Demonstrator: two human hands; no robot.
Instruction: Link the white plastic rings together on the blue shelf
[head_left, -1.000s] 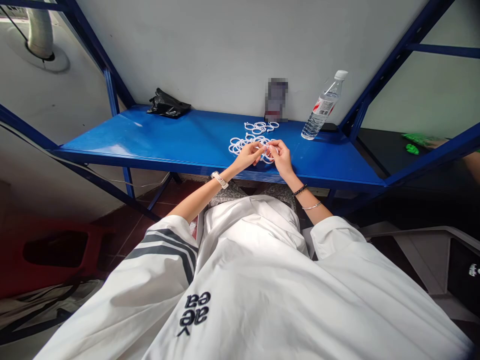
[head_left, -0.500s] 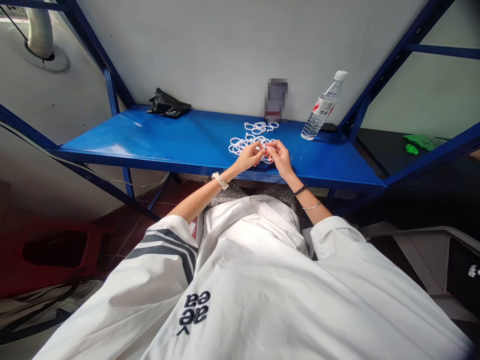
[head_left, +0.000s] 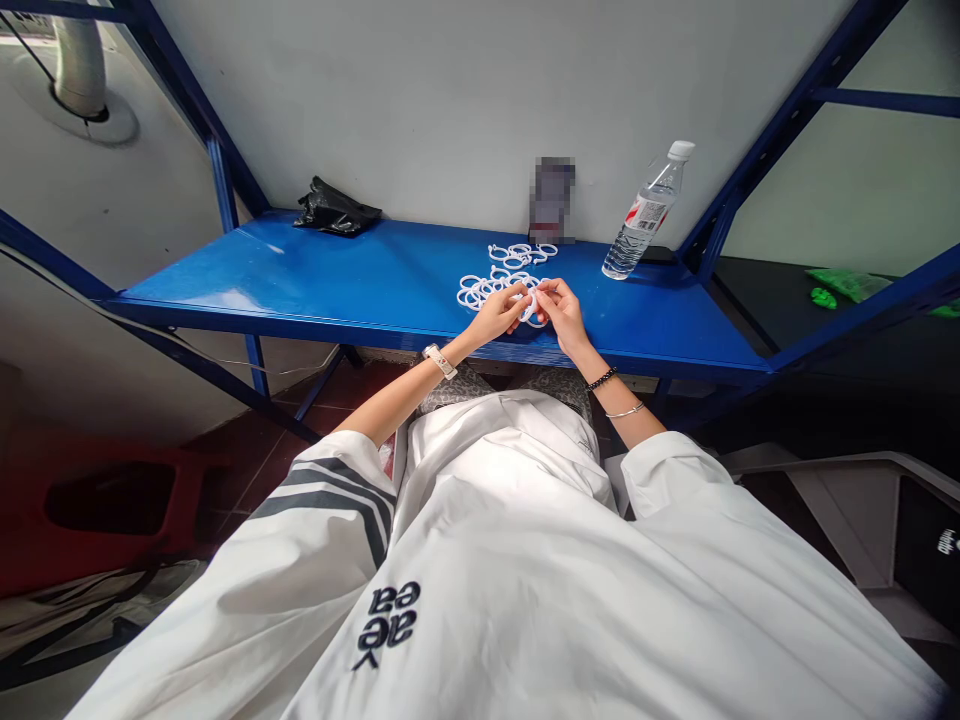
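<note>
Close together above the front edge of the blue table (head_left: pixel 360 285), my left hand (head_left: pixel 500 310) and my right hand (head_left: pixel 562 310) pinch a white plastic ring (head_left: pixel 529 308) between their fingertips. The fingers cover part of that ring, so its finer details are hidden. Just behind and to the left of my hands lies a pile of similar white rings (head_left: pixel 472 292), partly overlapped by my left hand. A second, looser cluster of rings (head_left: pixel 511 256) rests farther back on the tabletop.
A crumpled black plastic bag (head_left: pixel 336 208) lies at the back left. A blurred-out upright object (head_left: pixel 552 198) leans on the wall behind the rings. To the right stands a water bottle (head_left: pixel 645 215), with a dark flat item (head_left: pixel 660 255) behind it. Blue frame posts flank the table.
My right hand's fingers have shifted slightly, and the white ring between the fingertips has turned. Both hands stay in nearly the same place.
</note>
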